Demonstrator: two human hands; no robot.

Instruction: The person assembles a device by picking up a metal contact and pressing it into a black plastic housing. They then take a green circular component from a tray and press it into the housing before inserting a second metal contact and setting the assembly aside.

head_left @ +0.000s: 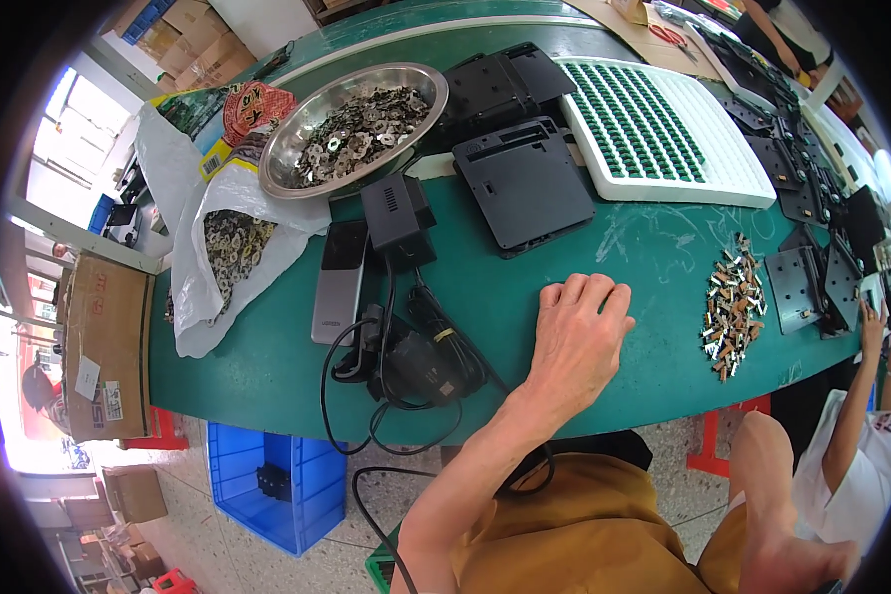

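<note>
My left hand (581, 337) rests on the green tabletop with its fingers curled under and drawn together; what is beneath them, if anything, is hidden. Just left of it lie a black power adapter (434, 361) and its coiled cables. Beyond the hand sits a flat black plastic housing (525, 185). To its right is a loose heap of small brown-and-silver metal-ended parts (735, 315). At the lower right edge, my right hand (794, 556) is below table level, its fingers mostly out of sight near a dark object I cannot make out.
A steel bowl (436, 104) of small metal pieces stands far left, by a white plastic bag (190, 322). A grey power bank (339, 297) lies nearer. A white foam tray (747, 188) holds rows of green parts. A blue crate (322, 495) stands below; a co-worker's hand (871, 329) is right.
</note>
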